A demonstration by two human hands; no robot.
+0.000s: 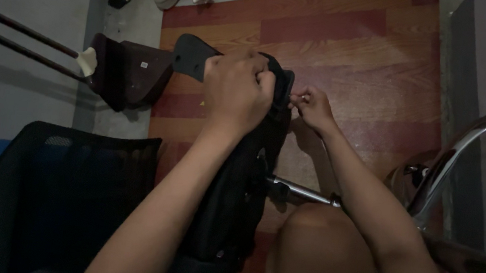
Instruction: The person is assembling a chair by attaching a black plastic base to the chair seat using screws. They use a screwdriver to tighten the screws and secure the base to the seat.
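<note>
- Left hand clenched on black chair part; its top hidden.
- Right hand pinching something tiny, unclear, at part's edge.
- Metal rod partly behind knee.

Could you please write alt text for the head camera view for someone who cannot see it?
Two bare hands work on an upended black chair part: the left hand grips its top edge, and the right hand pinches something small beside it. A black mesh chair back lies on the left.
</note>
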